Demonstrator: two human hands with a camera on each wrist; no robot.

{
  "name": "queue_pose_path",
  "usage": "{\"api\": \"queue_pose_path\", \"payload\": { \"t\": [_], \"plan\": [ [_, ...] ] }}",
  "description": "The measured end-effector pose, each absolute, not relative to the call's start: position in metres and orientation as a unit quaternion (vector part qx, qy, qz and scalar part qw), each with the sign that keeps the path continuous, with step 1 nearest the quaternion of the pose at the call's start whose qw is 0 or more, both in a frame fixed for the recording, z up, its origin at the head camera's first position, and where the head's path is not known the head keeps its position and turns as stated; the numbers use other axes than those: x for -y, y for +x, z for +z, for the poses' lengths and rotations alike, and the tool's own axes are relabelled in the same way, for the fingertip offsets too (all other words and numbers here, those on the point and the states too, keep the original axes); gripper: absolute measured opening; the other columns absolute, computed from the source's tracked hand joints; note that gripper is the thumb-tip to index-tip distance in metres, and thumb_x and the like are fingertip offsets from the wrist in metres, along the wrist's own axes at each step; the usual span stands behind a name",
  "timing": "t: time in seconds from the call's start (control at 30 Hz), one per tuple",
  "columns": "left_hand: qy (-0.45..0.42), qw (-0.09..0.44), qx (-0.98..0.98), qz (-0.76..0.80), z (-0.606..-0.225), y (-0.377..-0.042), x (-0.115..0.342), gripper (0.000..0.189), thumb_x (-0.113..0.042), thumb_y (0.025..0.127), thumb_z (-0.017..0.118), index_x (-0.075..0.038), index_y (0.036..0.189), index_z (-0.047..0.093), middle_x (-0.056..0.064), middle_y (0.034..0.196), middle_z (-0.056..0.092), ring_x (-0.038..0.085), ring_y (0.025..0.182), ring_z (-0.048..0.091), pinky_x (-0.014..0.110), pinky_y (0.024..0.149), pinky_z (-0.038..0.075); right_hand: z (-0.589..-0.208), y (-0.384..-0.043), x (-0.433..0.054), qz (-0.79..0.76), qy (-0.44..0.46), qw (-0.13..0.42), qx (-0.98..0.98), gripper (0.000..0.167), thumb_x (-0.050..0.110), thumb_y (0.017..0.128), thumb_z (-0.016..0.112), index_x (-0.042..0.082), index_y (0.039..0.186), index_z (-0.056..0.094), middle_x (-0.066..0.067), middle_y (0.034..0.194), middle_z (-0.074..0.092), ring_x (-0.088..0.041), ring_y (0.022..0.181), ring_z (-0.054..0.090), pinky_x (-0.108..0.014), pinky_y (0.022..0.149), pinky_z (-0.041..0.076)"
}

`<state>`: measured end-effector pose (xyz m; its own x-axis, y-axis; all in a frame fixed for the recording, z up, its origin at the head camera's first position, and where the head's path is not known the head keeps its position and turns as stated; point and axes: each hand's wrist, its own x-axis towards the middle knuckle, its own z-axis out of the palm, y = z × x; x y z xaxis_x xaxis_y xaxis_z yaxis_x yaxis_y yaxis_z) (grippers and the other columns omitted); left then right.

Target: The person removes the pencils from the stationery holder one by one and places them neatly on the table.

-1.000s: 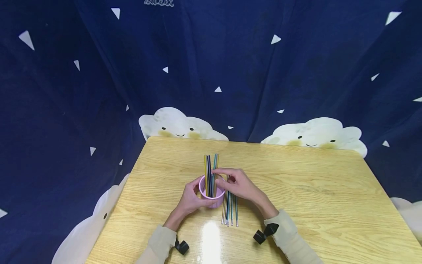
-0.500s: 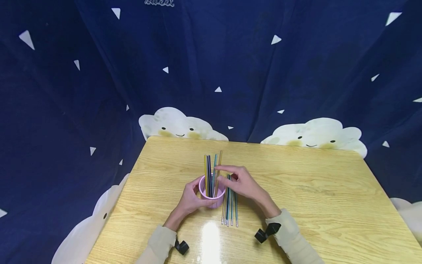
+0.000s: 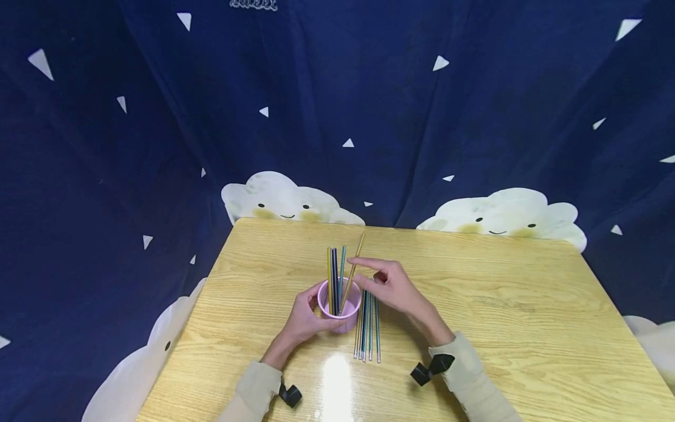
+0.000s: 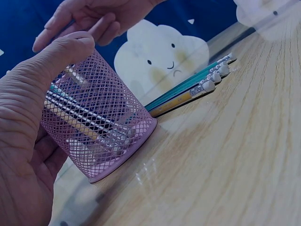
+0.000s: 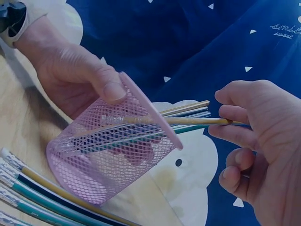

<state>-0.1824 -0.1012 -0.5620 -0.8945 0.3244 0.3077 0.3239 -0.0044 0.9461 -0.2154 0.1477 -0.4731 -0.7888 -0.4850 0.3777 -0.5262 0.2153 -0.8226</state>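
A pink mesh pencil cup stands on the table, gripped around its side by my left hand. The left wrist view shows the thumb over the rim. My right hand pinches a yellow pencil between thumb and fingers above the rim. This pencil leans to the right, its eraser end inside the cup, raised off the bottom in the right wrist view. Other pencils stand in the cup: dark ones, a yellow one and a teal one.
Several loose pencils, teal, dark and yellow, lie side by side on the wooden table just right of the cup, with white eraser ends toward the person. A dark blue curtain with clouds hangs behind the table.
My right hand has moved up and right, drawing the yellow pencil higher in the cup and tilting its top to the right. The left hand and the cup stay in place.
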Motion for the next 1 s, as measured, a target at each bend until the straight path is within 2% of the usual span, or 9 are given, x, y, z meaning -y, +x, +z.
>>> {"api": "queue_pose_path", "payload": {
  "t": [0.1,0.3,0.43,0.67,0.83,0.9,1.0],
  "plan": [
    [0.230,0.000,-0.706,0.670,-0.562,-0.183,0.101,0.084,-0.006,0.068,0.096,-0.005,0.144,0.060,0.013,0.136,0.068,0.029,0.122,0.065,0.038,0.108,0.053,-0.469,-0.215,-0.149,0.539,0.324,0.026,0.777,0.036,0.009,0.098,0.073,0.012,0.133,0.072,-0.001,0.080,0.064,-0.002,0.046,0.030,-0.020,0.039,0.026],
    [0.230,-0.002,-0.708,0.668,-0.563,-0.183,0.101,0.084,-0.006,0.068,0.096,-0.004,0.144,0.060,0.015,0.135,0.068,0.028,0.120,0.066,0.037,0.106,0.054,-0.466,-0.215,-0.151,0.556,0.320,0.038,0.766,0.034,0.006,0.099,0.070,0.007,0.133,0.071,-0.007,0.105,0.075,-0.003,0.046,0.030,-0.020,0.039,0.025],
    [0.223,-0.001,-0.710,0.668,-0.562,-0.183,0.101,0.085,-0.006,0.066,0.096,-0.003,0.143,0.060,0.015,0.135,0.068,0.025,0.120,0.066,0.033,0.106,0.053,-0.463,-0.214,-0.152,0.572,0.313,0.049,0.757,0.034,0.004,0.099,0.069,0.006,0.133,0.071,-0.008,0.121,0.075,-0.003,0.046,0.029,-0.019,0.039,0.026],
    [0.215,0.003,-0.712,0.668,-0.560,-0.181,0.100,0.086,-0.005,0.066,0.095,-0.002,0.144,0.059,0.016,0.133,0.069,0.023,0.118,0.067,0.031,0.106,0.053,-0.459,-0.211,-0.155,0.589,0.293,0.081,0.749,0.032,0.003,0.095,0.074,0.006,0.126,0.075,-0.010,0.111,0.077,-0.003,0.045,0.028,-0.020,0.037,0.021],
    [0.211,0.007,-0.713,0.669,-0.559,-0.180,0.100,0.085,-0.006,0.066,0.096,-0.004,0.143,0.060,0.014,0.133,0.070,0.025,0.118,0.067,0.032,0.106,0.054,-0.456,-0.209,-0.156,0.606,0.283,0.095,0.737,0.031,-0.001,0.091,0.078,0.004,0.121,0.077,-0.003,0.112,0.079,-0.006,0.044,0.028,-0.021,0.037,0.020],
    [0.210,0.007,-0.713,0.669,-0.559,-0.181,0.100,0.085,-0.006,0.066,0.096,-0.005,0.143,0.060,0.013,0.132,0.070,0.025,0.118,0.066,0.032,0.105,0.054,-0.455,-0.209,-0.157,0.612,0.283,0.096,0.732,0.031,-0.001,0.090,0.079,0.004,0.121,0.077,-0.008,0.113,0.079,-0.006,0.044,0.028,-0.021,0.037,0.020],
    [0.212,0.007,-0.712,0.669,-0.560,-0.181,0.099,0.085,-0.005,0.066,0.096,-0.007,0.143,0.061,0.012,0.133,0.070,0.025,0.120,0.066,0.032,0.106,0.054,-0.454,-0.208,-0.158,0.614,0.283,0.096,0.730,0.033,-0.002,0.088,0.081,0.005,0.120,0.077,-0.007,0.112,0.079,-0.007,0.044,0.028,-0.021,0.037,0.020]
  ]
}}
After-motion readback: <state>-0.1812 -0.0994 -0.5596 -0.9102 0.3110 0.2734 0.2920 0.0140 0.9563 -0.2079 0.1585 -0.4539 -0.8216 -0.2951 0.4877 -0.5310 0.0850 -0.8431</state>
